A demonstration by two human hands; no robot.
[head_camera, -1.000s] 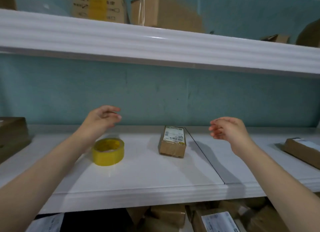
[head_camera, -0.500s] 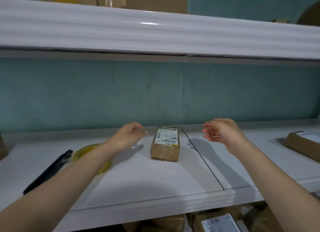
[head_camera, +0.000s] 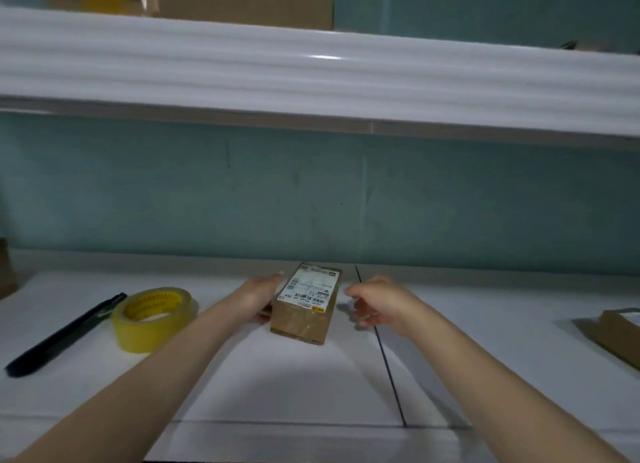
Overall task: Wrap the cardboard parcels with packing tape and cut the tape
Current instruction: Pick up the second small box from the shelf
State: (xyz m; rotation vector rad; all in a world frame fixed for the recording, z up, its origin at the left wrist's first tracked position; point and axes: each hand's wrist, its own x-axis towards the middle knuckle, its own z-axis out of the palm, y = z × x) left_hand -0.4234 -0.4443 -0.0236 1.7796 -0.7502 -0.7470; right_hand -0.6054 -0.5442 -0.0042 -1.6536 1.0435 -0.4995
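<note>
Counting it up: one small brown cardboard parcel [head_camera: 304,320] with a white shipping label lies flat mid-way on the white surface [head_camera: 277,386]. There are two hands. The left hand [head_camera: 259,296] rests against the parcel's left side with its fingers fairly straight. The right hand [head_camera: 377,301] is just beside the right side, loosely curled, holding nothing. One roll of yellow packing tape [head_camera: 152,327] and one black pen-shaped cutter [head_camera: 59,338] lie to the left. A second brown parcel [head_camera: 620,338] is at the right edge.
</note>
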